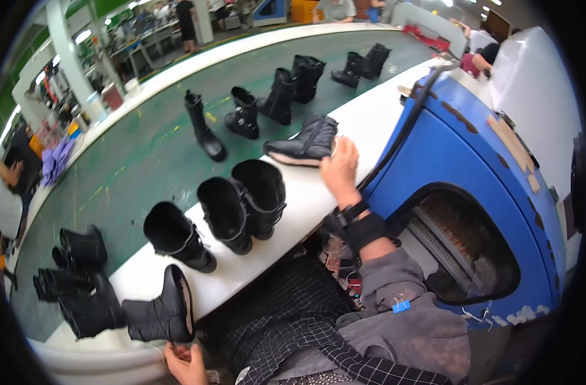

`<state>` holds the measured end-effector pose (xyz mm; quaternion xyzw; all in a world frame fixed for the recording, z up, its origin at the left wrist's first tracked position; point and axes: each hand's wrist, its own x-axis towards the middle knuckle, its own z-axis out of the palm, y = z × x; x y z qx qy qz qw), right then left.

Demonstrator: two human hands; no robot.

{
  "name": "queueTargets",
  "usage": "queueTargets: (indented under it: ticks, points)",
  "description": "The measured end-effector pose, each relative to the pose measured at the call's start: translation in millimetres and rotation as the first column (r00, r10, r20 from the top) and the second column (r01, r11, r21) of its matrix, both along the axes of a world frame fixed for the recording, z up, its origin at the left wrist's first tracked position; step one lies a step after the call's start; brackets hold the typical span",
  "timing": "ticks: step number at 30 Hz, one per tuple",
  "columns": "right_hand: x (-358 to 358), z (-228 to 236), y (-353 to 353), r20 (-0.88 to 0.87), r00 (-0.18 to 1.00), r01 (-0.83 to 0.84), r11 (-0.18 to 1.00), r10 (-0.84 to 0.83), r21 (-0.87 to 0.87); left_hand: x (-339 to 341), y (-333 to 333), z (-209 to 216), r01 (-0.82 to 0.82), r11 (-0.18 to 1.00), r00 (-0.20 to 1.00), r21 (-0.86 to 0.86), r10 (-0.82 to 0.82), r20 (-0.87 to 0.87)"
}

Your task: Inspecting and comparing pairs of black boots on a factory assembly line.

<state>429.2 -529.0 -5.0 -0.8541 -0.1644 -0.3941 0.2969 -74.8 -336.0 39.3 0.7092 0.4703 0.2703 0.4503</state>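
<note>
Black boot (pixel 305 140) by tabletop's (pixel 312 194) near edge.
Right hand (pixel 339 163) grasps its back, likely steadying it; left hand (pixel 187 363): can't tell.

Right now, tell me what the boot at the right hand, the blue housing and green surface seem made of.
Boot: perhaps leather or synthetic, black, slightly glossy; padded panels. Blue housing: perhaps painted metal; smooth, satiny panels. Green surface: matte, perhaps rubber or plastic; little glare.

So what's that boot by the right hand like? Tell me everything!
The black, quilted, leather-looking boot has its toe pointing left and a pale, pinkish sole. It looks roughly upright over the flat white ledge. The bare right hand holds its back end; whether the sole touches the ledge is unclear.
</note>
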Motion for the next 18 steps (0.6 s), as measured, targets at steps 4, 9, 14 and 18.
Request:
queueTargets:
  ticks: [4, 9, 14, 18]
  points:
    - [45.3, -36.2, -25.6, -0.179, 0.983, 0.016, 0.985, -0.048, -0.173, 4.5, -1.1, 19.0, 0.171, 0.714, 0.959, 0.679, 0.037, -0.281]
    - [34.4, -54.5, -36.1, -0.129, 0.988, -0.137, 0.862, 0.084, -0.487, 36.8, 44.3, 5.1, 0.339, 0.643, 0.925, 0.686, -0.096, -0.367]
    - [-3.7, -25.7, -22.6, -0.285, 0.955, -0.077, 0.858, -0.082, -0.507, 42.8, 66.0, -2.1, 0.123, 0.778, 0.984, 0.616, -0.017, -0.175]
    - [-43.4, -0.7, -16.1, -0.392, 0.915, -0.117, 0.871, -0.092, -0.478, 46.0, 74.0, 0.3, 0.107, 0.828, 0.992, 0.55, -0.051, -0.117]
